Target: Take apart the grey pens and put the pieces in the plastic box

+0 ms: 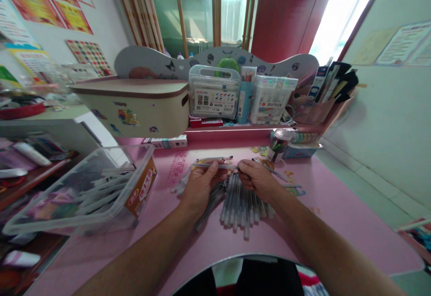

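A clear-barrelled pen lies level between my two hands above the pink desk. My left hand is closed on its barrel, thumb on top. At the pen's dark right end, my right hand pinches with bent fingers; whether a cap is in that pinch I cannot make out. Below my hands a fanned pile of similar pens rests on the desk, dark ends pointing away from me. More pens lie under my left hand, partly hidden by it. A loose pen sits just beyond my right hand.
At left stands a clear plastic bin with pens inside. A jar of pens and a blue box are at the back right. The shelf behind holds a lidded storage box, marker cases and a pink holder.
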